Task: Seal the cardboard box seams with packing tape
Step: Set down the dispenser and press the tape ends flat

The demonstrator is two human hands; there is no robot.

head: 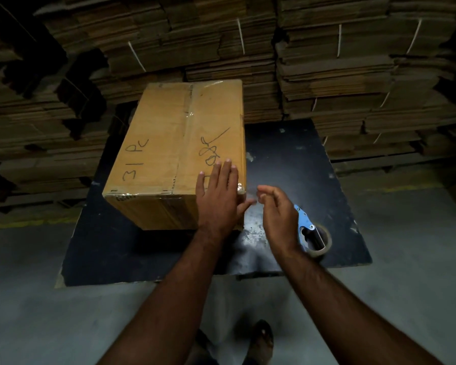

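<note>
With the left hand [217,198] flat, fingers straight, on the box [174,154] at its near right corner and the right hand [277,217] loosely curled on nothing beside it, the stiff box on the dark surface [300,164] looks full, best steadied by pressing near edges, while the dispenser [311,233] lies behind the right wrist.

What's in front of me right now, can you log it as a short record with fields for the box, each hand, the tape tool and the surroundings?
box: cardboard box on a dark board, clear tape along its top centre seam, handwriting on top
left hand: left hand flat, fingers straight, pressing the box's near right corner
right hand: right hand beside that corner, fingers loosely curled, holding nothing that can be made out
tape tool: blue tape dispenser with a roll, lying on the board, untouched
surroundings: stacks of flattened cardboard behind
</note>
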